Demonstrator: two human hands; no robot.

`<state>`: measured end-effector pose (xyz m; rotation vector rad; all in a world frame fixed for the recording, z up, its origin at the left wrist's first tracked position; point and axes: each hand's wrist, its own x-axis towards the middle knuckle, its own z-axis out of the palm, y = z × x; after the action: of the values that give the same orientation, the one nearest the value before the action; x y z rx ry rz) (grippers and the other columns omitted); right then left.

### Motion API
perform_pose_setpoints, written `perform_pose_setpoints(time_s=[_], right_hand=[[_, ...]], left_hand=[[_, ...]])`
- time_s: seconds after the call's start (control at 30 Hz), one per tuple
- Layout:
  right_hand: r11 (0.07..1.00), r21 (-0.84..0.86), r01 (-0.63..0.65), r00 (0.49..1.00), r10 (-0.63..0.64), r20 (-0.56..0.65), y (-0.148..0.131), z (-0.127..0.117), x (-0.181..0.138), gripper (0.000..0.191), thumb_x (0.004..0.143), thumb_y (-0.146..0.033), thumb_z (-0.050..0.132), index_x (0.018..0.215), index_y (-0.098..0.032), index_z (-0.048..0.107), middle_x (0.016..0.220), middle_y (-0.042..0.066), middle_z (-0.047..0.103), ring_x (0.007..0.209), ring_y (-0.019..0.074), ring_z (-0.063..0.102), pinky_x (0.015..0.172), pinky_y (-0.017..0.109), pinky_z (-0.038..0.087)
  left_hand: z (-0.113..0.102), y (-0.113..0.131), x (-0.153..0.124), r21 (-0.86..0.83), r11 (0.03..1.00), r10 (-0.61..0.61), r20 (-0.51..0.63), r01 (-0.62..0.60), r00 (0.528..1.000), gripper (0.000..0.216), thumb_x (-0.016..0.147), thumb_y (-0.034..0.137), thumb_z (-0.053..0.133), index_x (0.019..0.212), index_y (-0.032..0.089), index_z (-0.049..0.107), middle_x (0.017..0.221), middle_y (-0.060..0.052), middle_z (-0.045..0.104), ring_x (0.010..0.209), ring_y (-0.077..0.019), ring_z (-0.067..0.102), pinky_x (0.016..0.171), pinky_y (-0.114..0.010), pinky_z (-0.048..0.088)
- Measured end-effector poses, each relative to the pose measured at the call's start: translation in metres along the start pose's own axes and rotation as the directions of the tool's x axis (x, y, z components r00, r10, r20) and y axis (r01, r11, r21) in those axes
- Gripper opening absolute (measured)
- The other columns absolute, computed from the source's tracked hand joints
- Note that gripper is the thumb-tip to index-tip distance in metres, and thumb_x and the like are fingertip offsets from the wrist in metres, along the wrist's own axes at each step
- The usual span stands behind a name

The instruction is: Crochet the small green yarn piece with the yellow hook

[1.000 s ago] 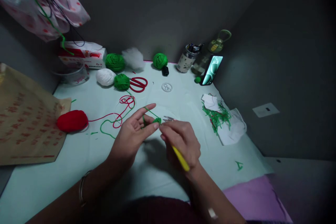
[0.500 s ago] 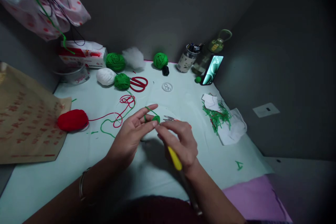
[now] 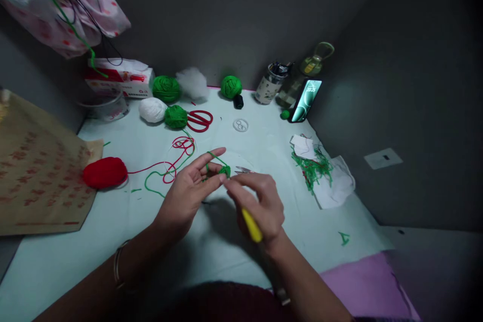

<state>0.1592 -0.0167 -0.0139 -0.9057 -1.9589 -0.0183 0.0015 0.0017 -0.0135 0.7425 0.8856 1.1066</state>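
Between thumb and fingers, my left hand (image 3: 188, 188) pinches a small green crochet piece (image 3: 225, 170). Green yarn (image 3: 217, 156) loops over its raised index finger and runs down to the piece. My right hand (image 3: 260, 201) grips a crochet hook with a yellow handle (image 3: 251, 225); the hook's tip is at the crochet piece, hidden by the fingers. Just beyond the right fingers lie the blades of small scissors (image 3: 244, 169), partly covered by that hand. A green strand trails leftward to a small green yarn ball (image 3: 176, 116).
A red yarn ball (image 3: 105, 172), a white yarn ball (image 3: 152, 110) and red-handled scissors (image 3: 199, 121) lie left and behind. A phone (image 3: 306, 101) leans near a pen holder (image 3: 268, 85). Green yarn scraps (image 3: 311, 163) pile at right. A paper bag (image 3: 45, 171) stands at left.
Both hands stay in nearly the same place. The yellow-handled hook has tilted slightly in my right hand, and the left index finger has shifted a little.
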Motion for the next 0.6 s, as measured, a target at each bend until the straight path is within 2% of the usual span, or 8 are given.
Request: perform_pose_setpoints(time_s=[0.07, 0.13, 0.23, 0.37, 0.47, 0.53, 0.6], right_hand=[[0.998, -0.033, 0.059, 0.998, -0.058, 0.013, -0.0007, 0.0010, -0.0016, 0.032, 0.095, -0.008, 0.057, 0.120, -0.023, 0.067, 0.103, 0.008, 0.072, 0.097, 0.0198, 0.069, 0.080, 0.036, 0.059], [0.996, 0.085, -0.031, 0.999, 0.034, -0.030, 0.0006, 0.0008, -0.0006, 0.030, 0.094, -0.006, 0.057, 0.116, -0.023, 0.069, 0.099, 0.006, 0.071, 0.092, 0.0184, 0.068, 0.077, 0.035, 0.059], [0.932, 0.299, -0.204, 0.970, 0.234, -0.067, 0.0043, -0.0015, 0.0039, 0.028, 0.093, -0.003, 0.056, 0.108, -0.023, 0.070, 0.091, 0.004, 0.070, 0.085, 0.0165, 0.066, 0.073, 0.033, 0.056], [0.885, 0.378, -0.273, 0.952, 0.306, -0.028, 0.0069, -0.0034, 0.0068, 0.025, 0.094, -0.005, 0.055, 0.103, -0.023, 0.070, 0.090, 0.002, 0.070, 0.086, 0.0165, 0.065, 0.074, 0.034, 0.055], [0.940, 0.269, -0.210, 0.973, 0.228, -0.036, 0.0051, -0.0009, 0.0033, 0.028, 0.093, -0.003, 0.056, 0.109, -0.022, 0.069, 0.092, 0.004, 0.069, 0.085, 0.0171, 0.065, 0.074, 0.034, 0.056], [0.992, 0.093, -0.086, 0.996, 0.089, -0.030, 0.0028, 0.0015, -0.0002, 0.031, 0.092, -0.003, 0.058, 0.115, -0.021, 0.069, 0.096, 0.007, 0.069, 0.089, 0.0192, 0.065, 0.077, 0.036, 0.057], [0.998, -0.049, 0.030, 1.000, -0.030, -0.003, 0.0012, 0.0024, -0.0025, 0.032, 0.092, -0.005, 0.061, 0.119, -0.020, 0.069, 0.101, 0.009, 0.069, 0.096, 0.0215, 0.065, 0.081, 0.038, 0.058]], left_hand=[[0.0000, -0.0004, 0.0008, -0.039, 0.999, -0.018, 0.001, 0.018, 1.000, 0.051, 0.084, 0.021, 0.078, 0.133, 0.025, 0.065, 0.091, 0.002, 0.060, 0.083, -0.0112, 0.055, 0.079, -0.026, 0.042], [-0.0001, 0.0002, 0.0008, -0.026, 1.000, -0.006, 0.003, 0.006, 1.000, 0.051, 0.084, 0.022, 0.078, 0.133, 0.025, 0.065, 0.091, 0.002, 0.061, 0.086, -0.0112, 0.056, 0.082, -0.025, 0.042], [-0.0004, 0.0025, -0.0005, 0.058, 0.997, 0.054, 0.005, -0.054, 0.999, 0.049, 0.084, 0.024, 0.079, 0.131, 0.026, 0.066, 0.091, 0.003, 0.062, 0.091, -0.0117, 0.057, 0.087, -0.025, 0.042], [-0.0006, 0.0052, -0.0017, 0.238, 0.963, 0.138, -0.037, -0.125, 0.990, 0.047, 0.084, 0.021, 0.078, 0.129, 0.025, 0.067, 0.089, 0.002, 0.063, 0.092, -0.0129, 0.058, 0.088, -0.026, 0.043], [-0.0008, 0.0040, -0.0015, 0.264, 0.956, 0.147, -0.067, -0.125, 0.987, 0.047, 0.083, 0.020, 0.078, 0.129, 0.024, 0.068, 0.089, 0.002, 0.063, 0.092, -0.0134, 0.058, 0.089, -0.026, 0.044], [-0.0011, 0.0021, -0.0016, 0.133, 0.989, 0.065, -0.024, -0.061, 0.998, 0.052, 0.082, 0.021, 0.079, 0.132, 0.025, 0.066, 0.089, 0.002, 0.064, 0.088, -0.0127, 0.059, 0.084, -0.025, 0.046], [-0.0014, 0.0011, -0.0020, -0.041, 0.998, -0.052, 0.066, 0.055, 0.996, 0.054, 0.082, 0.024, 0.080, 0.134, 0.025, 0.065, 0.090, 0.001, 0.066, 0.084, -0.0119, 0.061, 0.080, -0.024, 0.047]])
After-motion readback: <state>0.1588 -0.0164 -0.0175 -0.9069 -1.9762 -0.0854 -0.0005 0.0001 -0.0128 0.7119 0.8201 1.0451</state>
